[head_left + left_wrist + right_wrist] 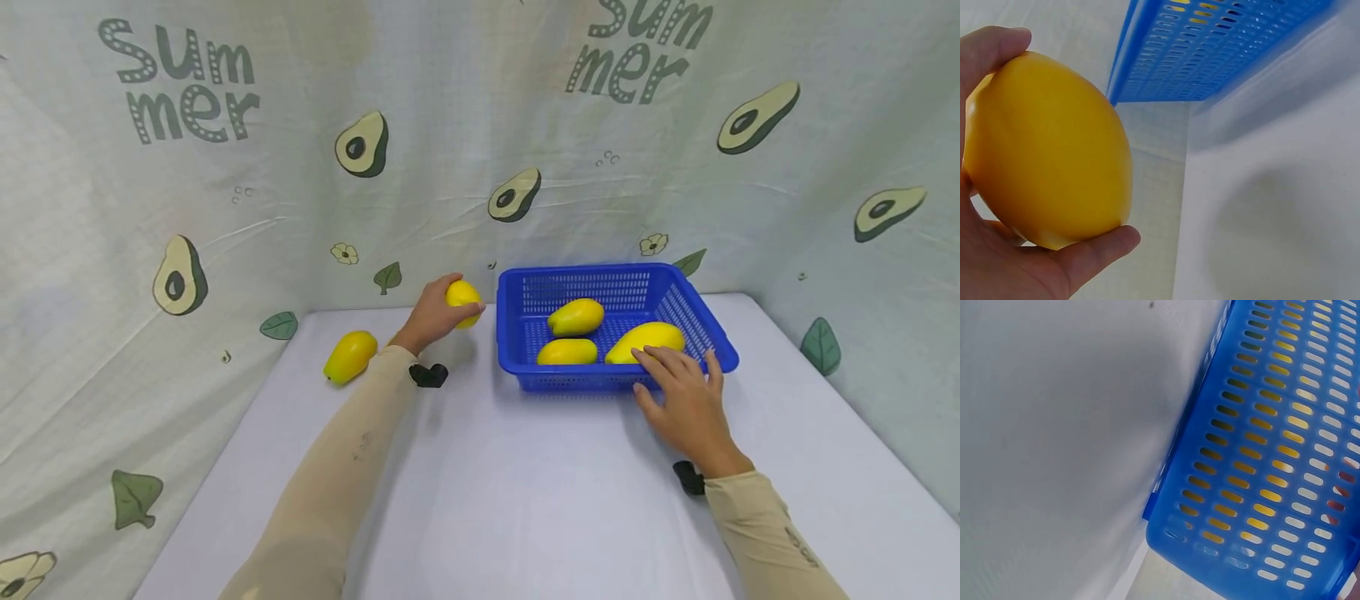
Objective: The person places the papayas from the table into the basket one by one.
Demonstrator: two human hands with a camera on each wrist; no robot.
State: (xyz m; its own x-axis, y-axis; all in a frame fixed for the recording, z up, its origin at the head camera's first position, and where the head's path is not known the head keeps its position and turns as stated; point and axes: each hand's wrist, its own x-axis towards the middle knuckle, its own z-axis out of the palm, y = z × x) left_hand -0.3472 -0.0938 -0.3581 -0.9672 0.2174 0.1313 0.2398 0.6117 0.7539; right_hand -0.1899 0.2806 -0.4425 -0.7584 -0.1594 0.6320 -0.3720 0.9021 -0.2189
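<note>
My left hand point(437, 315) grips a yellow mango point(463, 302) above the table, left of a blue plastic basket point(506, 333). In the left wrist view, the thumb and fingers curl around the mango point(1054, 150), and the basket wall point(1197, 56) is beyond it. My right hand point(686, 412) holds the basket's near wall toward its right end, fingers over the rim and thumb outside. Its fingertips lie close to a mango point(648, 337) inside; whether they touch it I cannot tell. Through the slots of the basket wall point(1260, 450), yellow fruit and bits of fingers show in the right wrist view.
Two more mangoes, one at the back point(576, 317) and one near the front wall point(567, 352), lie in the basket's left half. Another mango point(350, 357) rests on the white table point(525, 500) at the left. A printed cloth point(442, 83) hangs behind and beside the table.
</note>
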